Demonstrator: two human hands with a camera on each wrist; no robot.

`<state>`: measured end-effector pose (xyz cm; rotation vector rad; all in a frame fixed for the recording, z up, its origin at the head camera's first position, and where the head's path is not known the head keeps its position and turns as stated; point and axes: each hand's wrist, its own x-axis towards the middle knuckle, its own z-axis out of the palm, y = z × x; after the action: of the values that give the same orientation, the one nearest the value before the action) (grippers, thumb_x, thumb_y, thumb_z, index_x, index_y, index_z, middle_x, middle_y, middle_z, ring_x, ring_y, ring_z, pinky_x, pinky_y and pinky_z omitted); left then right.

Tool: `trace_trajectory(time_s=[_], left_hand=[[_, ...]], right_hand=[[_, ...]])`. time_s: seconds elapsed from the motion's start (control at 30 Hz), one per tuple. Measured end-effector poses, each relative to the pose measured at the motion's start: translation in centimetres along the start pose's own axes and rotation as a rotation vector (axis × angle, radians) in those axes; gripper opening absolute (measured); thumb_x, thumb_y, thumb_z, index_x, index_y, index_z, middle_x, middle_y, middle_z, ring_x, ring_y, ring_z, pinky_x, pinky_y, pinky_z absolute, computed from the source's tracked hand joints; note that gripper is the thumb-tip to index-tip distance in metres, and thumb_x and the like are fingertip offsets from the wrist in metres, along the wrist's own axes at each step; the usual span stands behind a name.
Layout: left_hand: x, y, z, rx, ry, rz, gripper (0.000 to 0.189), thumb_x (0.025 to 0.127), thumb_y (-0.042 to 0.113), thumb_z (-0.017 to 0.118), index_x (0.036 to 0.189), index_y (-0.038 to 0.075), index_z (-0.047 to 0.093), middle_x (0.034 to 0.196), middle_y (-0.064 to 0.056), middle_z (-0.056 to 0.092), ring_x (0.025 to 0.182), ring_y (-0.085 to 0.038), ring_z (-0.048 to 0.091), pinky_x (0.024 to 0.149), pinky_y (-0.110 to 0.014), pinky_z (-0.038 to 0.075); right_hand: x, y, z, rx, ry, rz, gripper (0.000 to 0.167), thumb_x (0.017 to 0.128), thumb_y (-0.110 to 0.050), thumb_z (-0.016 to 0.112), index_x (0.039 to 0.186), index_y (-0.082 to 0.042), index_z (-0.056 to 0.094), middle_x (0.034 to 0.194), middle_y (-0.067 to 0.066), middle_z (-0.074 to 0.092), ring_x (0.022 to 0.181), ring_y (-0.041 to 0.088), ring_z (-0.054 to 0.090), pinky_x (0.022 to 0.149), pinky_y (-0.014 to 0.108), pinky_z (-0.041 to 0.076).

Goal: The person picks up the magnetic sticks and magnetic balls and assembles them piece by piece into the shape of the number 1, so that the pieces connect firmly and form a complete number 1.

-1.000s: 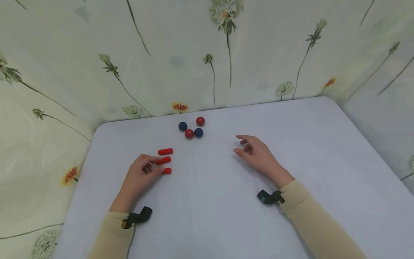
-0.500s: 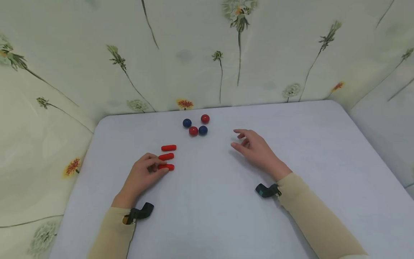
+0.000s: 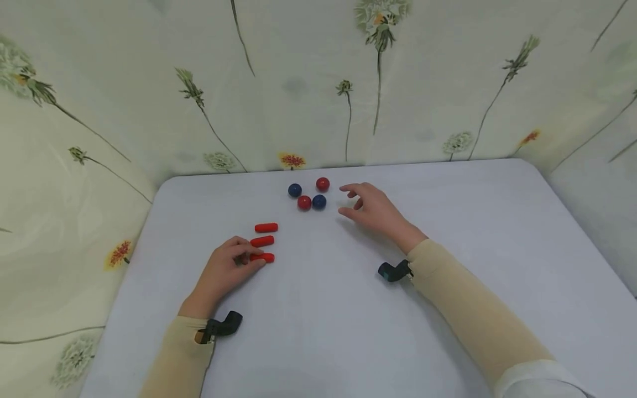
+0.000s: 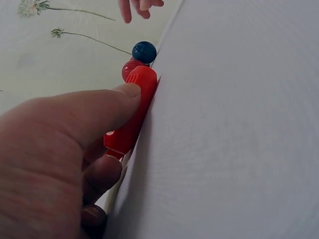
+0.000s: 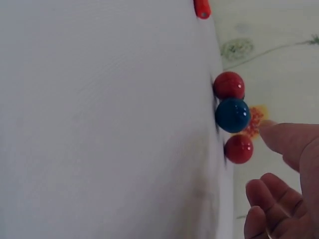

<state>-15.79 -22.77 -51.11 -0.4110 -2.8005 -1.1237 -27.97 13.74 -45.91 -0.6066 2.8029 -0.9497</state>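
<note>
My left hand (image 3: pixel 224 271) pinches the nearest of three short red plastic sticks, the near stick (image 3: pixel 267 257), between thumb and fingers. In the left wrist view the thumb lies along this stick (image 4: pixel 142 102), which has grooves near its far end and lies low over the white surface. The middle stick (image 3: pixel 262 241) is right by the index finger, and the far stick (image 3: pixel 266 227) lies beyond it. My right hand (image 3: pixel 375 213), fingers parted and holding nothing, hovers just right of two glossy red balls and two blue ones; the blue ball (image 5: pixel 233 115) is near its thumb.
The balls cluster near the back of the white table (image 3: pixel 318 320): a back red ball (image 3: pixel 323 184), a front red ball (image 3: pixel 304 202), a left blue ball (image 3: pixel 294 190). Behind hangs a flower-printed cloth (image 3: pixel 298 121). Each wrist wears a black camera (image 3: pixel 394 271).
My right hand has moved left and away from me, toward the balls. My left fingers have closed in from spanning two sticks onto the near one. The head view has shifted slightly.
</note>
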Motion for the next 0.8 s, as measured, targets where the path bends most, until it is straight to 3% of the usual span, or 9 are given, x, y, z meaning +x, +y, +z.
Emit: trace_trajectory(time_s=[0.3, 0.6, 0.8], left_hand=[[-0.1, 0.2, -0.2, -0.006, -0.011, -0.027, 0.015, 0.084, 0.030, 0.081, 0.097, 0.029, 0.076, 0.093, 0.011, 0.057, 0.083, -0.009, 0.054, 0.069, -0.029, 0.049], [0.1, 0.4, -0.3, -0.022, 0.004, 0.001, 0.014, 0.083, 0.026, 0.082, 0.095, 0.027, 0.076, 0.092, 0.011, 0.058, 0.082, -0.009, 0.054, 0.069, -0.029, 0.049], [0.0, 0.4, -0.4, -0.040, -0.017, -0.025, 0.013, 0.084, 0.030, 0.081, 0.094, 0.029, 0.075, 0.091, 0.014, 0.057, 0.082, -0.008, 0.055, 0.070, -0.028, 0.050]], right_hand=[[3.3, -2.6, 1.2, -0.042, -0.075, -0.033, 0.049, 0.090, -0.035, 0.074, 0.131, -0.012, 0.062, 0.120, 0.010, 0.060, 0.093, 0.023, 0.057, 0.084, 0.037, 0.049], [4.9, -2.7, 2.6, -0.047, -0.080, -0.046, 0.052, 0.085, -0.037, 0.078, 0.128, -0.011, 0.063, 0.116, 0.007, 0.062, 0.092, 0.022, 0.059, 0.085, 0.037, 0.050], [5.1, -2.5, 3.1, -0.057, -0.067, -0.050, 0.047, 0.084, -0.036, 0.079, 0.122, -0.010, 0.067, 0.112, 0.005, 0.065, 0.100, 0.021, 0.057, 0.091, 0.038, 0.047]])
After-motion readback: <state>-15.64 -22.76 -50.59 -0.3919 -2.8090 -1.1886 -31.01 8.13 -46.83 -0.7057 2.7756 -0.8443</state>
